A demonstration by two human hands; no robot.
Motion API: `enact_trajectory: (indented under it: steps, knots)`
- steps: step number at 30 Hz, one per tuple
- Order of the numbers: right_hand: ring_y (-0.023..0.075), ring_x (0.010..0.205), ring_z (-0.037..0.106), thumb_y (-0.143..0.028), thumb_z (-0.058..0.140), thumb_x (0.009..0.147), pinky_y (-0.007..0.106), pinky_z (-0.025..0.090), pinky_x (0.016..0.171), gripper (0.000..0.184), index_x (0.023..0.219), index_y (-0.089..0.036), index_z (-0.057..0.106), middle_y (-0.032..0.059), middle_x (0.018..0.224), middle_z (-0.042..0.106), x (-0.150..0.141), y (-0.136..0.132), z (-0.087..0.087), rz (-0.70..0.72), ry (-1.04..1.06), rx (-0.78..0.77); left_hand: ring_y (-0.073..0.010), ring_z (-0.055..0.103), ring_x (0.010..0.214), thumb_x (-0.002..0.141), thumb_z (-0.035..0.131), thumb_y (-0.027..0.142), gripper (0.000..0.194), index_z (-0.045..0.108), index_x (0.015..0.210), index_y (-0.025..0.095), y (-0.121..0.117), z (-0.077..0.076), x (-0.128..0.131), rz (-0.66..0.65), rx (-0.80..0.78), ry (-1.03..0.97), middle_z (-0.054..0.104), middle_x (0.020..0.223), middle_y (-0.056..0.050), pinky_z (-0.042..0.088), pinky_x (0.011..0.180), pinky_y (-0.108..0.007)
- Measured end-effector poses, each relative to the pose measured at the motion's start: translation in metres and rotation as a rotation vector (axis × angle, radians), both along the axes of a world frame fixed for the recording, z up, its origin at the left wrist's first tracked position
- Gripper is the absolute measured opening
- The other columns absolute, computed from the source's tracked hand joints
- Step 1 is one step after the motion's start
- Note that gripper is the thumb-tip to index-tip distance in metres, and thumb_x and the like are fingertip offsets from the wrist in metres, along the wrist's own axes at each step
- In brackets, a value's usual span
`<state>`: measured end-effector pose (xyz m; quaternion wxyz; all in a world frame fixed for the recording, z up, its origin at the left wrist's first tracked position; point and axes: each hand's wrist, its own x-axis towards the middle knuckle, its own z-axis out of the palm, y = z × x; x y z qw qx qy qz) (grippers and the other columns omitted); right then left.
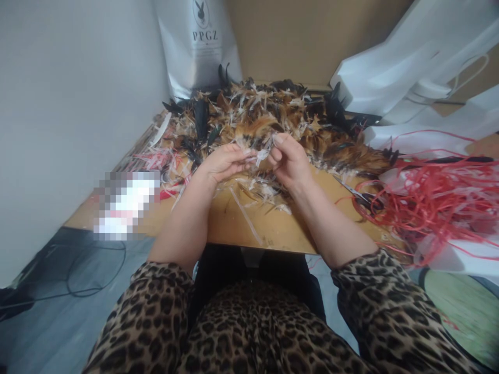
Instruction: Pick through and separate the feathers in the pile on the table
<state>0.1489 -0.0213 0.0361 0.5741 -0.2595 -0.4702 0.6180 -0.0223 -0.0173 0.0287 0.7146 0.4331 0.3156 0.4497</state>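
Both my hands are raised over the wooden table, close together, in front of a heap of brown and black feathers. A small whitish, translucent strip spans the gap between my fingertips. My left hand pinches it from the left. From the other side, my right hand grips it between thumb and curled fingers. Whether a feather quill is held along with it is too small to tell. Beneath my hands lie loose whitish feather scraps.
Right of my hands lie scissors beside a tangle of red and clear strings. A blurred-out bright object sits at the table's left edge. Behind the feathers stands a silver-white bag. A round green-topped container is low on the right.
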Motion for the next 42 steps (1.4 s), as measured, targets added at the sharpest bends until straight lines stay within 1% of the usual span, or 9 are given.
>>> enact_trajectory:
  steps: [2, 5, 11, 17, 25, 30, 34, 40, 42]
  knots:
    - [0.0044, 0.035, 0.031, -0.041, 0.063, 0.071, 0.018, 0.03, 0.038, 0.029, 0.067, -0.021, 0.041, -0.011, 0.041, 0.029, 0.004, -0.003, 0.007, 0.081, 0.037, -0.019, -0.0109, 0.062, 0.068, 0.066, 0.069, 0.019, 0.013, 0.064, 0.072, 0.009, -0.002, 0.003, -0.002, 0.031, 0.009, -0.068, 0.066, 0.081, -0.007, 0.049, 0.062, -0.021]
    - [0.0044, 0.034, 0.029, -0.04, 0.061, 0.073, 0.018, 0.03, 0.037, 0.029, 0.067, -0.021, 0.04, -0.011, 0.041, 0.026, 0.008, -0.007, 0.013, 0.132, 0.058, -0.016, -0.0111, 0.062, 0.07, 0.068, 0.068, 0.021, 0.011, 0.063, 0.072, 0.011, -0.003, 0.005, -0.005, 0.087, -0.001, -0.119, 0.066, 0.084, -0.006, 0.049, 0.061, -0.022]
    - [0.0038, 0.037, 0.034, -0.042, 0.064, 0.07, 0.017, 0.032, 0.039, 0.03, 0.07, -0.02, 0.043, -0.0105, 0.043, 0.036, -0.001, -0.005, 0.007, 0.033, 0.015, 0.066, -0.0168, 0.064, 0.078, 0.064, 0.071, 0.018, 0.015, 0.065, 0.074, 0.009, -0.004, 0.002, -0.001, 0.03, -0.016, -0.046, 0.067, 0.087, -0.011, 0.05, 0.071, -0.028]
    - [0.0041, 0.042, 0.044, -0.043, 0.063, 0.07, 0.017, 0.039, 0.045, 0.029, 0.071, -0.019, 0.048, -0.0082, 0.048, 0.046, -0.005, -0.002, -0.002, -0.104, -0.057, 0.132, -0.016, 0.064, 0.078, 0.061, 0.074, 0.022, 0.021, 0.066, 0.075, 0.008, -0.002, -0.002, 0.003, -0.035, 0.016, -0.001, 0.068, 0.079, -0.009, 0.049, 0.076, -0.029]
    - [0.0053, 0.048, 0.05, -0.045, 0.062, 0.07, 0.017, 0.041, 0.046, 0.029, 0.073, -0.019, 0.05, -0.0059, 0.054, 0.054, -0.005, 0.0, -0.007, -0.117, -0.093, 0.146, -0.0172, 0.064, 0.083, 0.061, 0.073, 0.024, 0.022, 0.067, 0.075, 0.009, -0.002, 0.0, 0.003, 0.012, 0.06, 0.028, 0.068, 0.084, -0.01, 0.049, 0.079, -0.03]
    - [0.0052, 0.049, 0.051, -0.046, 0.061, 0.07, 0.016, 0.039, 0.045, 0.03, 0.074, -0.019, 0.049, -0.0061, 0.055, 0.053, -0.004, 0.004, -0.007, -0.186, -0.082, 0.134, -0.0198, 0.062, 0.091, 0.06, 0.074, 0.025, 0.023, 0.067, 0.076, 0.01, -0.004, 0.005, 0.002, 0.096, 0.078, 0.029, 0.068, 0.094, -0.011, 0.048, 0.081, -0.031]
    - [0.005, 0.049, 0.051, -0.045, 0.061, 0.071, 0.017, 0.039, 0.046, 0.029, 0.073, -0.019, 0.048, -0.0063, 0.056, 0.052, -0.003, 0.006, -0.007, -0.261, -0.063, 0.139, -0.0182, 0.062, 0.092, 0.061, 0.073, 0.023, 0.022, 0.066, 0.077, 0.01, -0.003, 0.01, -0.001, 0.173, 0.076, 0.01, 0.067, 0.096, -0.011, 0.047, 0.083, -0.029]
    - [0.0051, 0.051, 0.053, -0.045, 0.058, 0.073, 0.017, 0.04, 0.046, 0.027, 0.074, -0.021, 0.046, -0.007, 0.057, 0.052, 0.0, 0.011, -0.005, -0.406, -0.024, 0.082, -0.0091, 0.062, 0.085, 0.072, 0.064, 0.03, 0.016, 0.064, 0.087, 0.022, 0.016, 0.007, -0.018, 0.461, 0.106, -0.148, 0.068, 0.086, 0.0, 0.048, 0.073, -0.017]
    - [0.0052, 0.05, 0.053, -0.045, 0.058, 0.073, 0.016, 0.04, 0.046, 0.027, 0.074, -0.021, 0.046, -0.0073, 0.056, 0.051, 0.003, 0.014, -0.005, -0.436, 0.004, 0.053, -0.0079, 0.062, 0.083, 0.074, 0.062, 0.031, 0.016, 0.064, 0.089, 0.025, 0.024, 0.003, -0.023, 0.517, 0.093, -0.162, 0.068, 0.081, 0.002, 0.048, 0.069, -0.015]
